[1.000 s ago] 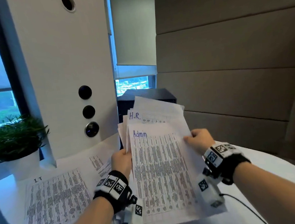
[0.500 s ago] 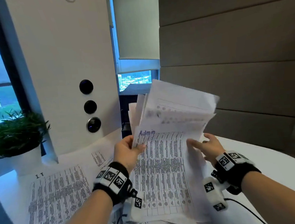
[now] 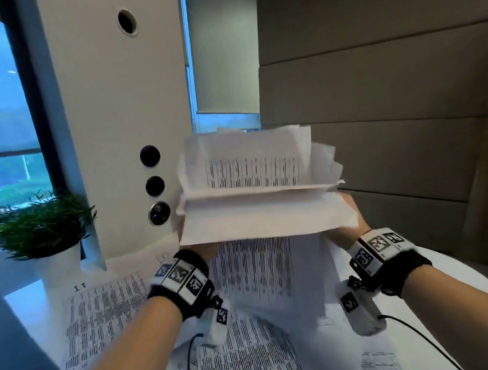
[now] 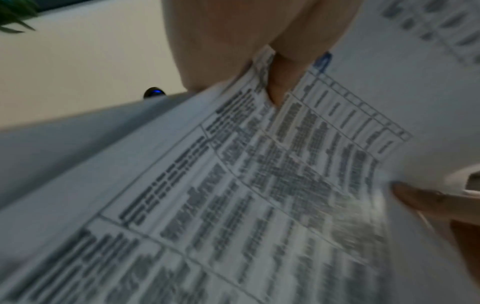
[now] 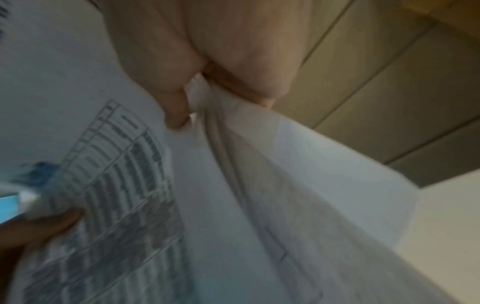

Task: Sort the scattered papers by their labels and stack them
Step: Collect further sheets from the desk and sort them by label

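I hold a loose bundle of printed papers raised over the table, tipped so its upper sheets fold back. My left hand grips its left side, thumb pressed on a printed sheet with a blue handwritten label. At the right edge, my right hand pinches several sheets between thumb and fingers. That front sheet hangs below the bundle. In the head view the bundle hides most of both hands. A sheet marked IT lies flat on the table at the left.
More printed sheets lie on the white round table under my wrists. A potted plant stands at the back left beside a white column with round buttons. A padded wall is at the right.
The bundle has risen and tipped back, so its upper sheets now fold over and the Admin label is out of sight in the head view. My right hand shifted to the bundle's right edge.
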